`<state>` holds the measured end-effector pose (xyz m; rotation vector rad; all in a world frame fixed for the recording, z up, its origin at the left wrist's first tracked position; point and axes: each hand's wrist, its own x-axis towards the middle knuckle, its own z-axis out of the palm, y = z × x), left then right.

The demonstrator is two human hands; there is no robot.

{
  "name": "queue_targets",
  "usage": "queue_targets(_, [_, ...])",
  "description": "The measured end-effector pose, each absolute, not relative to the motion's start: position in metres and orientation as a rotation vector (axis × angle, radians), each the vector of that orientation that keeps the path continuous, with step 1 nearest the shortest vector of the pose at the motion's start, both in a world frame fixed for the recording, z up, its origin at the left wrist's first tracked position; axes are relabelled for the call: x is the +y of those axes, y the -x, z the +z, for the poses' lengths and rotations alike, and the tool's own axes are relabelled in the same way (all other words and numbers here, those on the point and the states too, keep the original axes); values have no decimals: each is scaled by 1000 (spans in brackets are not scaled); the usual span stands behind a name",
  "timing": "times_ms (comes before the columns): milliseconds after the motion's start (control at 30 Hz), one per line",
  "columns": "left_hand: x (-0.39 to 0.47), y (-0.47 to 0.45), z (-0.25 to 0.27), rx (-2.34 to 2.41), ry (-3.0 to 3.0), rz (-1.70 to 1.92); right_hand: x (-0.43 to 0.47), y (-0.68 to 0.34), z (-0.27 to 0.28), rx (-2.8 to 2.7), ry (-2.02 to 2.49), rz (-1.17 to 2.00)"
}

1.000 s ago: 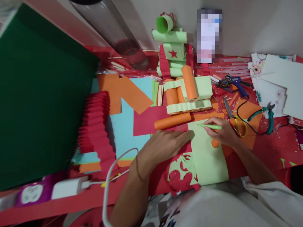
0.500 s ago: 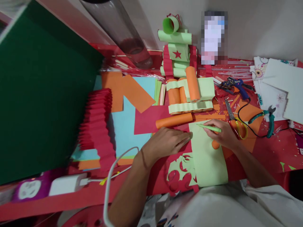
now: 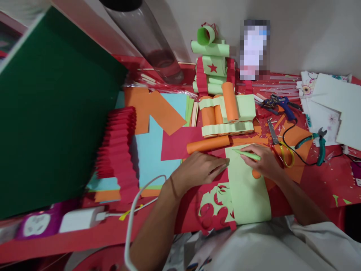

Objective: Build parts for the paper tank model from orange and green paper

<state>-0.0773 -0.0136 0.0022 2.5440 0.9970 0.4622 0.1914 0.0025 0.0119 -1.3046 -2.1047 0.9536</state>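
Room to pass over the green sheet's (image 3: 249,201) near half; roll (image 3: 208,144) and paper tank (image 3: 229,106) obstruct beyond, scissors (image 3: 274,136) rightward.

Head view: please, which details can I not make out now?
All in the head view:
Phone: screen pixelated.
Bottle: cap partly cut off by the top edge.
Orange disc: partly hidden by the right hand.
Green pen: too small to tell if its tip touches the green paper.

Orange pc (image 3: 256,174) ptly behind R hand (image 3: 263,161)
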Motion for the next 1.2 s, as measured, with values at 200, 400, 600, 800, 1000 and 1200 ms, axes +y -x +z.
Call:
queue_targets(200, [-14,77,2,1007,-2536,454,2,-192,11,-2093,1312,939])
queue_targets(400, [-14,78,2,1011,-2546,425,2,-191,10,-2141,1288,978])
queue_targets(600, [-15,78,1,1007,-2548,428,2,-190,9,-2149,1285,969])
queue_targets(800, [-15,78,2,998,-2612,434,2,-191,10,-2131,1284,1017])
queue_targets(1000, [-16,78,2,986,-2670,481,2,-190,12,-2161,1264,1082])
queue_targets(1200, [-15,76,2,979,-2693,519,3,-190,13,-2118,1285,1075])
